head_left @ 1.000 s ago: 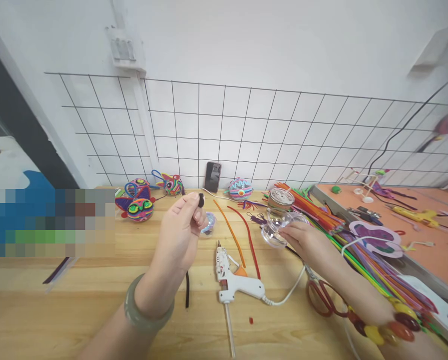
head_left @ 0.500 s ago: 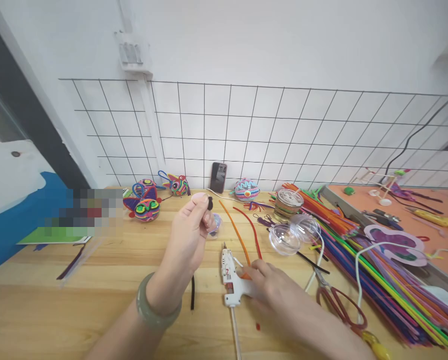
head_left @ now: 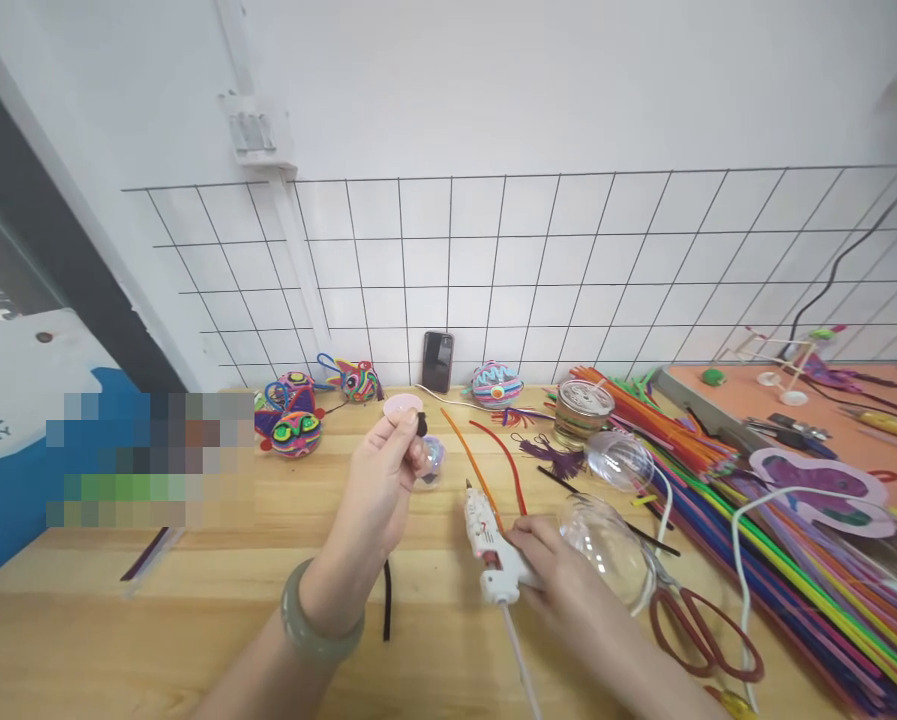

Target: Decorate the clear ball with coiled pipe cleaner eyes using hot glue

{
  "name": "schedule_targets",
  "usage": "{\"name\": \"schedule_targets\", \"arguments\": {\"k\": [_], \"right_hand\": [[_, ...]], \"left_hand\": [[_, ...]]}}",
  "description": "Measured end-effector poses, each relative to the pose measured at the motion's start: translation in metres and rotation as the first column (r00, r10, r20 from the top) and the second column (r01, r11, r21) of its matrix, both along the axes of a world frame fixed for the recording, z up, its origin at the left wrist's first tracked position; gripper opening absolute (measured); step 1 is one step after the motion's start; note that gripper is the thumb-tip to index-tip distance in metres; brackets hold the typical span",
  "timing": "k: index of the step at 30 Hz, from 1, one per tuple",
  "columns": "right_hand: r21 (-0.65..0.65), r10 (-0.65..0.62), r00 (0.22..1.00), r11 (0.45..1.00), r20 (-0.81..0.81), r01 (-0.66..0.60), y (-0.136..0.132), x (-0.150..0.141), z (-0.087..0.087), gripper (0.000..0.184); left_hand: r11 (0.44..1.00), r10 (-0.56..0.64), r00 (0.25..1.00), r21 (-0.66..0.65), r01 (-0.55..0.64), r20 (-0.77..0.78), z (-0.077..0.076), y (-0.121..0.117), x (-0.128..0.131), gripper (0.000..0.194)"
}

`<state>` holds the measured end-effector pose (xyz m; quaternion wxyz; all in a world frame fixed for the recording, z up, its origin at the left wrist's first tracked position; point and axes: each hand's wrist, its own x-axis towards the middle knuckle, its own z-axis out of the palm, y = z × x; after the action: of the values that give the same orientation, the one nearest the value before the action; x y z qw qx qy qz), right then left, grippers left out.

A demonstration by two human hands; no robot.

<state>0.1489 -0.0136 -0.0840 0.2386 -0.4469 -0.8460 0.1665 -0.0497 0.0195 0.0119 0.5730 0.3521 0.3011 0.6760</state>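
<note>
My left hand (head_left: 388,465) is raised over the table, thumb and fingers pinched on a pale pink disc (head_left: 403,404). A small black fuzzy piece (head_left: 421,424) shows at the same fingertips. My right hand (head_left: 549,565) has its fingers around the handle of a white hot glue gun (head_left: 485,535), whose nozzle points away from me. An orange pipe cleaner (head_left: 464,450) and a red pipe cleaner (head_left: 504,455) lie beyond the gun. Behind my left fingertips is a clear ball with something purplish in it (head_left: 433,460). A clear plastic half-shell (head_left: 605,545) lies just right of my right hand.
Red-handled scissors (head_left: 707,630) lie at right, beside a pile of coloured pipe cleaners (head_left: 770,560). Another clear shell (head_left: 620,460) and a round tin (head_left: 583,410) stand behind. Decorated balls (head_left: 296,434) and a phone (head_left: 437,362) are near the wall. A white cord (head_left: 740,560) crosses the right side.
My right hand has closed around the glue gun, which has shifted and tilted slightly to the right. One clear half-shell has moved nearer to me. My left hand keeps its pinch.
</note>
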Motion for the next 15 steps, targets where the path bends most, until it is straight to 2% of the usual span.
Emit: {"name": "schedule_targets", "arguments": {"k": [3,5,7,10,15], "right_hand": [[-0.019,-0.063,0.977,0.998,-0.203,0.060,-0.001,0.006,0.012,0.016],[-0.038,-0.143,0.947,0.990,-0.287,0.138,-0.003,0.010,0.019,0.017],[-0.083,-0.183,0.929,0.983,-0.321,0.165,-0.006,0.014,0.024,0.023],[-0.164,-0.155,0.920,0.981,-0.359,0.102,-0.010,0.019,0.029,0.034],[-0.248,-0.133,0.881,0.969,-0.454,0.018,-0.014,0.023,0.031,0.034]], "left_hand": [[1.000,0.018,0.997,-0.008,-0.019,-0.078,-0.005,0.004,0.000,0.022],[1.000,0.016,0.989,-0.021,-0.019,-0.148,-0.008,0.006,0.002,0.022],[0.999,0.000,0.977,-0.038,-0.008,-0.212,-0.012,0.008,0.004,0.022],[0.996,-0.071,0.963,-0.067,0.055,-0.261,-0.019,0.009,0.008,0.022],[0.969,-0.227,0.950,-0.142,0.200,-0.216,-0.030,0.013,0.011,0.022]]}}
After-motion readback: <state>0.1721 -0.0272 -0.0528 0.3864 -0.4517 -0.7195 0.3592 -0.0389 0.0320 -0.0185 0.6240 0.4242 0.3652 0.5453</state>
